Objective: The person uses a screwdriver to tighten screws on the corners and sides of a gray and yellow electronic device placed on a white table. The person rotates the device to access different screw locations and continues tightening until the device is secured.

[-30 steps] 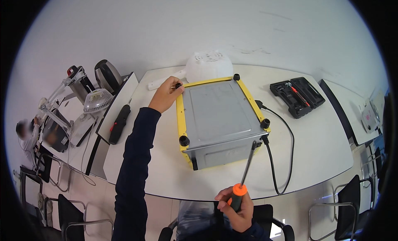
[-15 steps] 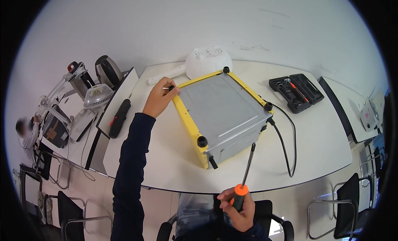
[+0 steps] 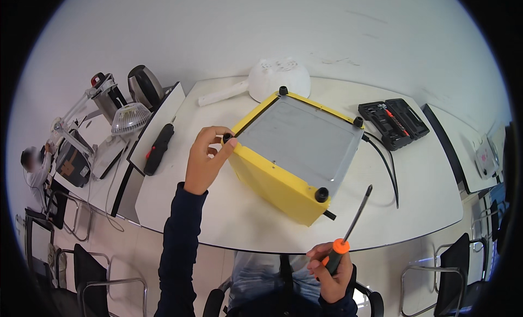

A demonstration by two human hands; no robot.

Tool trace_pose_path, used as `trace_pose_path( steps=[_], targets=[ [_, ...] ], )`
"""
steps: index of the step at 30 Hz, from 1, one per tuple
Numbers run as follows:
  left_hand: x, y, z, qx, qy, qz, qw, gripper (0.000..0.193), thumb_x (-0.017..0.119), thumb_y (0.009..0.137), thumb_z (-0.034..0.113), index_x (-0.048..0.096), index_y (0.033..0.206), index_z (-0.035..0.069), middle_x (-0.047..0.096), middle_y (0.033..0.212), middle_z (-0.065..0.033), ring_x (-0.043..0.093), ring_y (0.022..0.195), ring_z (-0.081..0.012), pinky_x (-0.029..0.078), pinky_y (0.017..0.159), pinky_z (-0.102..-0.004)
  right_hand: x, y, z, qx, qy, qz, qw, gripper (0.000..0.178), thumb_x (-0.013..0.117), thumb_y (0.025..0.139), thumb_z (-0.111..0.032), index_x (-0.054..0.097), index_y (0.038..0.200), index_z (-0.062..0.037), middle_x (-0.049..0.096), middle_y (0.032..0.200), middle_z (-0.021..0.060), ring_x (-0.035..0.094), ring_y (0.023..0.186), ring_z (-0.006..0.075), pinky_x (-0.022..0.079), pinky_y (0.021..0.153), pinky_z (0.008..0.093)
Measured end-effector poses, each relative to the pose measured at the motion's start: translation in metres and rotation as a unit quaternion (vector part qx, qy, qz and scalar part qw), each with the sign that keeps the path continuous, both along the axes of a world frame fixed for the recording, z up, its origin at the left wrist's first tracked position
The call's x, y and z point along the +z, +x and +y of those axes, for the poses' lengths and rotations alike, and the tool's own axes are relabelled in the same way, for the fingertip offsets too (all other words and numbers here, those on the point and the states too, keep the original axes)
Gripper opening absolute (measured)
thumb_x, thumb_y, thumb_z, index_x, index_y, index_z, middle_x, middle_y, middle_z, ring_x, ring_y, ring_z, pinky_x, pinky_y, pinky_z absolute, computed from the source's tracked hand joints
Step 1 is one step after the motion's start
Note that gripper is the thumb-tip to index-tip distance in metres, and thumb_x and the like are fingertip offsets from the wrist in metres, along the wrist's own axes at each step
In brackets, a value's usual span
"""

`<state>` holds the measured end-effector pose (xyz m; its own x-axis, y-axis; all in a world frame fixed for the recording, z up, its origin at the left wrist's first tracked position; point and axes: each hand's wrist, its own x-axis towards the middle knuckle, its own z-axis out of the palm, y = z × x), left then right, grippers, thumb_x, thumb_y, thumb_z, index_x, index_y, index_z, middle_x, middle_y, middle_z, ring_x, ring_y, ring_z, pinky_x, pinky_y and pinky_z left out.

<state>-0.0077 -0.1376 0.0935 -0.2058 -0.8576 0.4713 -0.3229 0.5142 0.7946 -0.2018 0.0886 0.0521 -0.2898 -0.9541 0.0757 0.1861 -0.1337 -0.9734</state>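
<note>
A yellow box-shaped appliance point(image 3: 272, 189) rests upside down on the white table, its grey metal bottom panel point(image 3: 299, 137) facing up. Black feet stick up at its corners. My left hand point(image 3: 206, 156) pinches the black foot point(image 3: 227, 137) at the left corner between thumb and fingers. Another foot point(image 3: 322, 195) stands at the near corner, above the yellow side turned toward me. Near the table's front edge, my right hand point(image 3: 333, 273) grips a screwdriver point(image 3: 341, 246) by its orange and dark green handle. Its shaft points up and right, apart from the appliance.
A black power cord point(image 3: 393, 172) trails off the appliance's right side. Behind it sits a white rounded object with a long handle point(image 3: 278, 80). A cordless screwdriver point(image 3: 159, 149) lies left; an open black bit case point(image 3: 393, 123) lies right. Kettles and a lamp stand on the left table, with a person beyond.
The appliance has turned counterclockwise, bringing its yellow side round toward me. My left hand came nearer with the foot it pinches. My right hand and the screwdriver shifted slightly right.
</note>
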Motion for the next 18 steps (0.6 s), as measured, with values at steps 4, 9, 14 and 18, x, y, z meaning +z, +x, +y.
trace_pose_path(
  steps=[4, 9, 14, 18],
  targets=[
    [-0.001, -0.005, 0.020, 0.015, -0.014, 0.012, 1.000, 0.016, 0.059, 0.077, 0.015, 0.054, 0.088, 0.005, 0.051, 0.092, -0.0021, 0.050, 0.080, -0.0103, 0.037, 0.059, -0.0198, 0.000, -0.006, -0.001, -0.020, -0.004, 0.012, 1.000, 0.018, 0.053, 0.075, 0.001, 0.045, 0.091, 0.0015, 0.056, 0.085, 0.0105, 0.050, 0.065, 0.0096, 0.040, 0.061, 0.0214],
    [-0.001, -0.016, 0.041, 0.021, -0.046, 0.036, 0.998, 0.014, 0.062, 0.072, 0.014, 0.057, 0.084, 0.008, 0.050, 0.095, -0.0034, 0.048, 0.076, -0.0100, 0.035, 0.057, -0.0209, -0.003, -0.011, -0.001, -0.038, -0.001, 0.027, 0.999, 0.018, 0.054, 0.074, 0.001, 0.045, 0.090, 0.0014, 0.057, 0.083, 0.0109, 0.050, 0.063, 0.0089, 0.040, 0.059, 0.0207],
    [-0.006, -0.022, 0.051, 0.035, -0.093, 0.033, 0.994, 0.016, 0.062, 0.072, 0.011, 0.057, 0.085, 0.004, 0.050, 0.098, -0.0080, 0.048, 0.085, -0.0169, 0.039, 0.069, -0.0252, 0.001, -0.016, -0.003, -0.046, 0.009, 0.028, 0.999, 0.019, 0.054, 0.072, 0.002, 0.046, 0.089, 0.0014, 0.057, 0.082, 0.0120, 0.049, 0.062, 0.0089, 0.039, 0.058, 0.0199],
    [-0.006, -0.027, 0.059, 0.011, -0.050, 0.098, 0.994, 0.015, 0.061, 0.072, 0.008, 0.057, 0.085, 0.002, 0.051, 0.099, -0.0103, 0.049, 0.092, -0.0212, 0.038, 0.080, -0.0291, -0.002, -0.021, -0.004, -0.052, 0.005, 0.043, 0.998, 0.020, 0.051, 0.070, 0.004, 0.046, 0.089, 0.0015, 0.057, 0.082, 0.0129, 0.050, 0.061, 0.0097, 0.039, 0.057, 0.0200]
  ],
)
